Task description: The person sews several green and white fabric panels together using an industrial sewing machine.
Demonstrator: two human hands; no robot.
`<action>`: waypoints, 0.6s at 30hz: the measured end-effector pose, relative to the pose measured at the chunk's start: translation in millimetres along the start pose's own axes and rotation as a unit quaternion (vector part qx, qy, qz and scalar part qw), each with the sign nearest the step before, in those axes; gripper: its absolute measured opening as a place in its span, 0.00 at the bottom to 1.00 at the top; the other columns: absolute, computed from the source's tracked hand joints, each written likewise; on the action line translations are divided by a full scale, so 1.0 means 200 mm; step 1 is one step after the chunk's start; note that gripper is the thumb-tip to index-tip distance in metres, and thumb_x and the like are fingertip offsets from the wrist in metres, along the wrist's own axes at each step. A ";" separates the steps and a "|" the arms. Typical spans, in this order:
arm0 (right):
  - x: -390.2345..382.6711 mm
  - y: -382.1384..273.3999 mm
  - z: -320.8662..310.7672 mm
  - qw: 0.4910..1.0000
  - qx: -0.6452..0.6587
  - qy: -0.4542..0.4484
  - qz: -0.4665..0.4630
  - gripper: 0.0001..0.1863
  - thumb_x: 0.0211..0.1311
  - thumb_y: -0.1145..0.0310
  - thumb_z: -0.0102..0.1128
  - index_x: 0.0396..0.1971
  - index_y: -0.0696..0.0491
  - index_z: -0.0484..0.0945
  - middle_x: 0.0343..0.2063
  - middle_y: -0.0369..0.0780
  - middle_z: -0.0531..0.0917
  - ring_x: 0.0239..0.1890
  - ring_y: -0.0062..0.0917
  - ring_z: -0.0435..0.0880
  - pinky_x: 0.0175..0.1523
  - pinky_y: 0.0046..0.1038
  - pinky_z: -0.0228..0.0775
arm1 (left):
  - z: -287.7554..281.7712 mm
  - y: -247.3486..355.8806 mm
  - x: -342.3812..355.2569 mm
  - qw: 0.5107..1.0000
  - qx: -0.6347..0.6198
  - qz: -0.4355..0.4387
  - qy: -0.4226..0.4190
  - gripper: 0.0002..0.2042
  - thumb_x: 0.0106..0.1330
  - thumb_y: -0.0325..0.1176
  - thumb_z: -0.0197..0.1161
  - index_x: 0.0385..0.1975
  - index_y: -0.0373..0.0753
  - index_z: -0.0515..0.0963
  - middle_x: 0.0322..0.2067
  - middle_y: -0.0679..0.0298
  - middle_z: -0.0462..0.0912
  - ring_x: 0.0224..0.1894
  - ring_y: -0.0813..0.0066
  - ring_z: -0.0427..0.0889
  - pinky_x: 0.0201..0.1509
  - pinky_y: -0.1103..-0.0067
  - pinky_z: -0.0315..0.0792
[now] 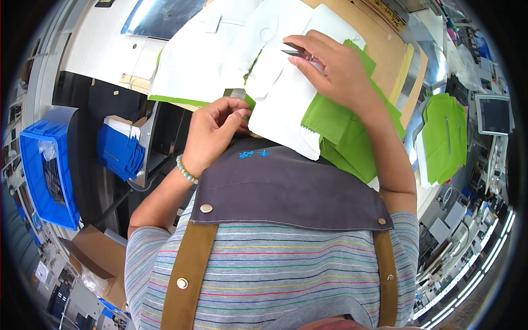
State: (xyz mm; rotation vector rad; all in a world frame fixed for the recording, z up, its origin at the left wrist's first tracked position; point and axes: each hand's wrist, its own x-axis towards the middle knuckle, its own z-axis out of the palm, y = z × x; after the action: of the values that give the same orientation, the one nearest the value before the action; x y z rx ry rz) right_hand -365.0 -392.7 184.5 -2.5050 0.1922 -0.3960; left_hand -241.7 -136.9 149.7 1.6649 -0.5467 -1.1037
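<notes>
In my right hand (341, 74) is a pair of dark thread snips (295, 53), gripped between thumb and fingers with the blades pointing left over the white fabric (283, 107). My left hand (217, 129), a beaded bracelet at its wrist, is closed in a pinch at the near edge of the work, where a bit of green fabric (250, 102) shows at the fingertips. White pieces cover most of the layers, and a ragged green strip (253, 66) runs along a gap between them. Folded green fabric with a zigzag-cut edge (330, 118) lies under my right forearm.
On the right is a stack of green pieces (440, 137) with slits. A blue plastic crate (49, 170) and a bundle of blue pieces (118, 151) are at the left. A cardboard box (102, 258) stands lower left. A dark shiny plate (159, 19) lies at the far left.
</notes>
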 end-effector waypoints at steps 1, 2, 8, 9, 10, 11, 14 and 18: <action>0.00 0.00 0.02 1.000 0.001 -0.001 -0.003 0.14 0.70 0.63 0.65 0.52 0.50 0.84 0.37 0.37 0.84 0.36 0.29 0.88 0.39 0.30 0.78 | 0.02 -0.02 0.00 0.998 -0.057 -0.010 0.002 0.10 0.75 0.27 0.60 0.49 0.27 0.81 0.43 0.58 0.88 0.39 0.79 0.86 0.45 0.80 0.81; 0.00 0.00 0.03 1.000 -0.001 0.001 -0.009 0.15 0.69 0.64 0.66 0.52 0.50 0.83 0.37 0.37 0.84 0.35 0.30 0.87 0.38 0.30 0.78 | 0.03 -0.02 0.00 0.993 -0.115 -0.019 0.005 0.13 0.76 0.29 0.61 0.53 0.26 0.79 0.45 0.57 0.88 0.41 0.78 0.87 0.46 0.79 0.82; -0.01 0.00 0.13 0.999 -0.031 0.009 -0.032 0.15 0.68 0.65 0.66 0.52 0.51 0.83 0.37 0.37 0.82 0.33 0.31 0.85 0.38 0.31 0.77 | 0.13 0.02 0.07 0.939 -0.336 -0.029 0.068 0.18 0.75 0.31 0.65 0.58 0.28 0.74 0.50 0.59 0.82 0.51 0.80 0.82 0.57 0.81 0.76; -0.02 -0.01 0.14 0.998 -0.050 0.012 -0.023 0.14 0.68 0.64 0.66 0.50 0.51 0.84 0.37 0.35 0.83 0.33 0.32 0.85 0.37 0.33 0.78 | 0.17 0.02 0.10 0.940 -0.327 0.000 0.094 0.18 0.74 0.32 0.66 0.57 0.28 0.74 0.49 0.60 0.82 0.50 0.80 0.81 0.57 0.81 0.76; -0.03 0.00 0.14 0.998 -0.050 0.014 -0.026 0.14 0.68 0.64 0.66 0.50 0.51 0.84 0.37 0.35 0.83 0.33 0.32 0.85 0.37 0.33 0.78 | 0.18 0.03 0.13 0.941 -0.316 0.028 0.119 0.19 0.73 0.32 0.68 0.56 0.28 0.74 0.48 0.61 0.81 0.50 0.81 0.81 0.56 0.82 0.76; -0.03 0.01 0.15 0.999 -0.034 0.024 -0.011 0.14 0.68 0.64 0.66 0.50 0.51 0.84 0.37 0.35 0.83 0.33 0.32 0.85 0.38 0.33 0.78 | 0.18 0.05 0.16 0.944 -0.307 0.024 0.122 0.21 0.70 0.30 0.72 0.56 0.28 0.72 0.47 0.61 0.80 0.49 0.81 0.79 0.55 0.82 0.75; -0.04 0.02 0.14 0.999 0.012 0.035 0.023 0.14 0.68 0.63 0.66 0.50 0.51 0.84 0.36 0.36 0.82 0.33 0.32 0.85 0.38 0.32 0.77 | 0.26 0.15 0.21 0.952 -0.264 0.066 0.143 0.23 0.68 0.28 0.73 0.56 0.27 0.69 0.47 0.60 0.80 0.49 0.80 0.80 0.54 0.82 0.75; 0.05 0.02 0.10 0.995 0.086 0.025 0.034 0.15 0.69 0.60 0.67 0.51 0.51 0.85 0.34 0.37 0.81 0.31 0.31 0.83 0.37 0.30 0.75 | 0.20 0.13 0.39 0.939 -0.284 0.139 0.138 0.21 0.66 0.20 0.69 0.55 0.27 0.67 0.52 0.56 0.82 0.51 0.78 0.82 0.53 0.81 0.78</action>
State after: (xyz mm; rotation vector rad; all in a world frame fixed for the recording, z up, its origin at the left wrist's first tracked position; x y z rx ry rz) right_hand -349.6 -387.8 169.3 -2.3142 0.2505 -0.4286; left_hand -234.6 -227.0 140.3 1.1609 -0.2359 -0.7126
